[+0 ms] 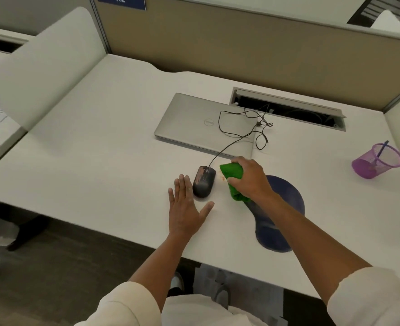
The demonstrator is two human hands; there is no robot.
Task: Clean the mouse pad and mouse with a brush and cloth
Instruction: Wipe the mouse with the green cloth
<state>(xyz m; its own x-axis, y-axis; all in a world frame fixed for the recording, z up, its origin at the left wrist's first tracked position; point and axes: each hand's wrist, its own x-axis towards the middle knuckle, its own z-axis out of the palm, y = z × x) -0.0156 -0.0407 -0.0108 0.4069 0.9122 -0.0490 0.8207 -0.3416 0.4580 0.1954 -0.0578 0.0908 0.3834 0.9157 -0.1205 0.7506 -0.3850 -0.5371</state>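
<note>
A black wired mouse (203, 181) with reddish smudges on top sits on the white desk (100, 149). My left hand (186, 208) lies flat and open just left of it, fingers spread, holding nothing. My right hand (249, 178) grips a bunched green cloth (231, 175) on the desk, between the mouse and the dark blue mouse pad (285, 208). A small orange stain (222, 178) shows by the cloth. My right forearm covers part of the pad. No brush is clearly visible.
A closed silver laptop (194, 118) lies behind the mouse with the mouse cable (241, 128) looped over it. A cable slot (288, 109) opens in the desk at the back. A purple mesh cup (377, 161) holding a pen lies tipped at the right. Partition walls surround the desk.
</note>
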